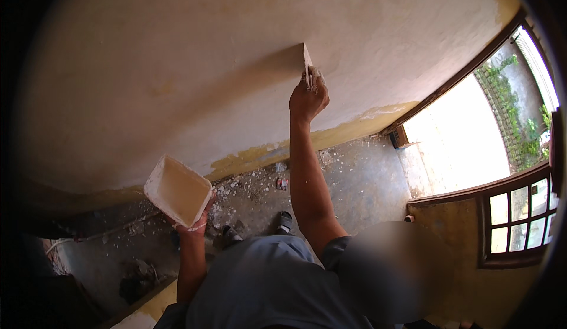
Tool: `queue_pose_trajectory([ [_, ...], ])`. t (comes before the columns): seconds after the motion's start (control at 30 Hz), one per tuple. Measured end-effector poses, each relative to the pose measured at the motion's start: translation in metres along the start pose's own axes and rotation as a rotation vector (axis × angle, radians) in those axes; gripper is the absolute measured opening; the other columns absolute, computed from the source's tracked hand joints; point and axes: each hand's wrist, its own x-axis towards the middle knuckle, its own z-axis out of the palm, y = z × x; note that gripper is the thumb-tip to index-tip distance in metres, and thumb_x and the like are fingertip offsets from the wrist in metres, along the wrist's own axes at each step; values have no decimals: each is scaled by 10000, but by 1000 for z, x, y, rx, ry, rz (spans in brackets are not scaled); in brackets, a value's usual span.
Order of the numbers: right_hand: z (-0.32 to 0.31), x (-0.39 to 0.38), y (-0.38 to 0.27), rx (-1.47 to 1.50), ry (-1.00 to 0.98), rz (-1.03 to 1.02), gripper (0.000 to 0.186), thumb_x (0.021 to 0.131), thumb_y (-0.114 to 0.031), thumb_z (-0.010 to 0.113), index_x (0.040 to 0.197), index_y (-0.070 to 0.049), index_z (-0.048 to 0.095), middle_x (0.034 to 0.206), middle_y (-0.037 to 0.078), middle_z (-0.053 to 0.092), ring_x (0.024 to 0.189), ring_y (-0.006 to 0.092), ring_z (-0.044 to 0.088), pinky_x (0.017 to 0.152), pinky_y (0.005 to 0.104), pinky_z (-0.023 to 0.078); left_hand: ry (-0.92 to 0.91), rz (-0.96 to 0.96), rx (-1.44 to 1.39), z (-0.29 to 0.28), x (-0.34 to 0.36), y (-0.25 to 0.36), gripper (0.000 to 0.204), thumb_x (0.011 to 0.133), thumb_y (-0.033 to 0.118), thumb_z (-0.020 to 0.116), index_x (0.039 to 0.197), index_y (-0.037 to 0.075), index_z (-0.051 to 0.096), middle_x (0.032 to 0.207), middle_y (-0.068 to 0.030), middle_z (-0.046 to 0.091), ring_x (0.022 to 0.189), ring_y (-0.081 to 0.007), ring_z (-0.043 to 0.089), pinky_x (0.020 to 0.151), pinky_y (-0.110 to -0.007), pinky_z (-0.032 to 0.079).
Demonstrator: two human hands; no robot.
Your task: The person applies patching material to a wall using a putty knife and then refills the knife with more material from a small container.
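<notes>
My left hand is closed around the side and underside of a pale rectangular tub, which is smeared with white and tilted so its inside shows. A smooth cream colour covers the inside; how much filler it holds I cannot tell. With my right arm stretched up, my right hand grips a putty knife, seen almost edge-on. Its blade meets or nearly meets the wall, casting a long shadow to the left. White residue coats the fingers and the tool. Whitish coating covers most of the wall.
Bare yellowish paint shows along the wall's lower edge. White flecks and debris lie on the grey floor, with a small packet near my sandalled feet. A bright doorway and a gridded window are at the right.
</notes>
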Motion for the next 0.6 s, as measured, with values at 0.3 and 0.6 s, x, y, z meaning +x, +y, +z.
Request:
queue_pose_trajectory([
  [0.3, -2, -82, -7, 127, -306, 199, 221, 854, -113, 636, 1051, -45, 709, 1014, 202, 690, 956, 387, 651, 878, 443, 497, 70, -6, 36, -15, -3, 4, 759, 875, 608, 560, 1477, 188, 368, 1464, -119, 454, 1319, -429, 447, 984, -735, 393],
  [0.6, -23, 21, 92, 35, 5, 517, 187, 887, -102, 640, 1005, 36, 683, 932, 178, 687, 820, 260, 660, 749, 389, 527, 137, 101, 168, -6, 0, 5, 767, 860, 594, 606, 1477, 205, 369, 1447, -117, 468, 1307, -418, 465, 979, -715, 418],
])
